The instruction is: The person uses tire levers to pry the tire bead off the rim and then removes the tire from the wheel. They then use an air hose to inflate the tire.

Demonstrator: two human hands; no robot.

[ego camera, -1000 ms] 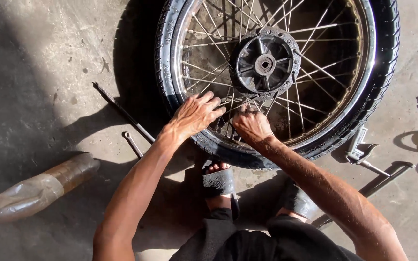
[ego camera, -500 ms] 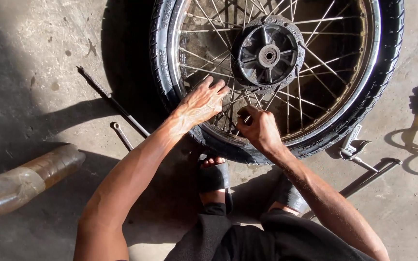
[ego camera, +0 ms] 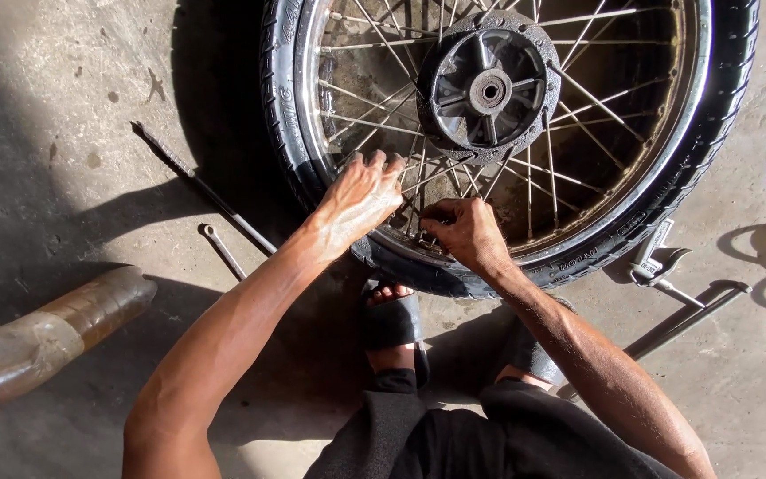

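The spoked wheel (ego camera: 507, 133) lies flat on the concrete floor (ego camera: 64, 106) in front of your sandalled feet. With its tyre on, it looks heavy and rigid, and the thin spokes (ego camera: 418, 173) are stiff but slippery, so lift at the rim or tyre (ego camera: 281, 98), not by single spokes. Your left hand (ego camera: 361, 195) rests spread over the spokes near the rim. Your right hand (ego camera: 463, 232) pinches closed around a spoke end there. A long bar (ego camera: 201, 188) and spanner (ego camera: 222, 250) lie to your left.
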